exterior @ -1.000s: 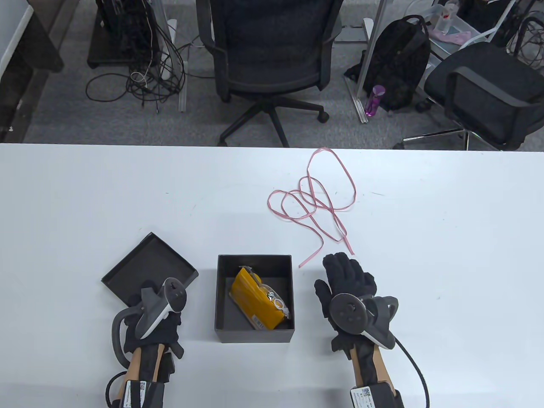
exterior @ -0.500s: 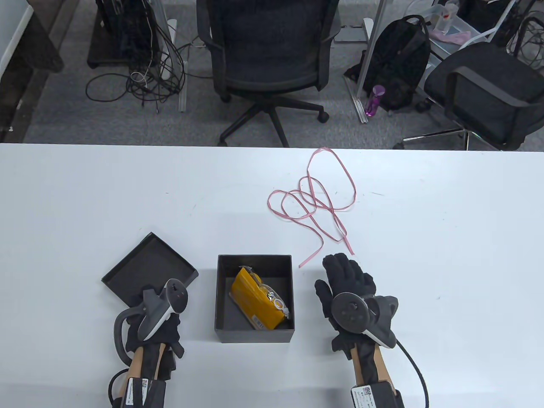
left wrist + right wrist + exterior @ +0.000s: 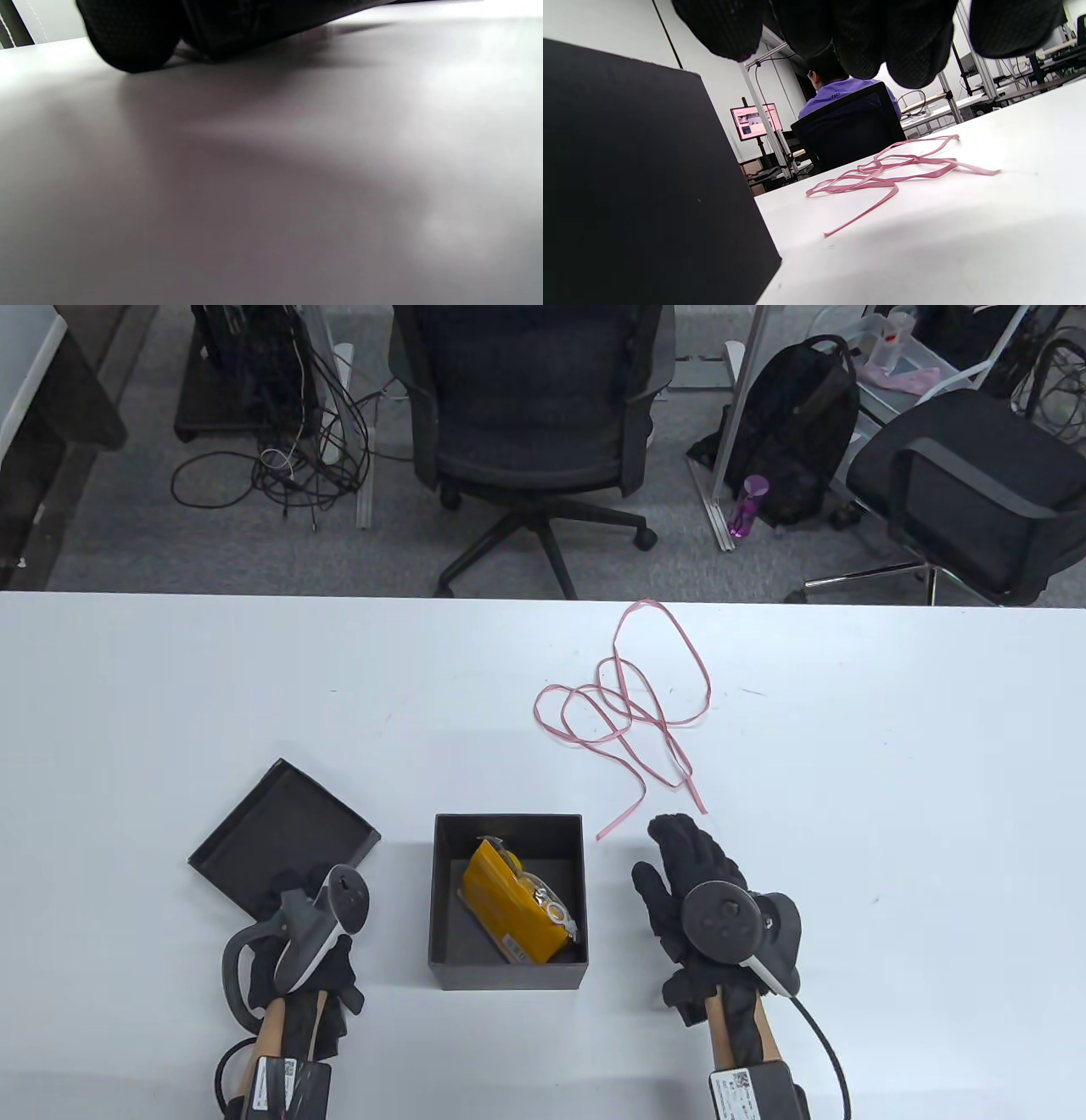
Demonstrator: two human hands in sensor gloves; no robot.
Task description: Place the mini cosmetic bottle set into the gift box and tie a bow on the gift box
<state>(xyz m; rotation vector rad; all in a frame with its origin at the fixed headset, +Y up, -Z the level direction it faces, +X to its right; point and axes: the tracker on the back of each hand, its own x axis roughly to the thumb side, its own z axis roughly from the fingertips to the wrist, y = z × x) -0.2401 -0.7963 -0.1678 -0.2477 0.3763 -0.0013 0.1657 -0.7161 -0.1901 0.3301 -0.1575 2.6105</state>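
Note:
An open black gift box [image 3: 507,976] stands near the table's front edge; its wall [image 3: 628,178] fills the left of the right wrist view. Inside it lies the yellow pouch of mini cosmetic bottles [image 3: 509,903]. The black lid [image 3: 276,827] lies to the left, underside up. My left hand [image 3: 288,895] grips the lid's near corner, with the fingers mostly hidden under the tracker; a fingertip [image 3: 127,42] and the lid's edge [image 3: 263,21] show close above the table. My right hand [image 3: 691,861] rests open on the table just right of the box. A loose pink ribbon [image 3: 628,704] [image 3: 895,169] lies beyond it.
The white table [image 3: 891,780] ends at a far edge, with office chairs [image 3: 534,415], a backpack [image 3: 797,432] and floor cables [image 3: 280,466] past it. In the right wrist view a person in a purple shirt [image 3: 840,91] sits at a monitor [image 3: 755,120].
The lid has shifted left and slightly away from the box, with my left hand on its near corner. My right hand has turned a little on the spot.

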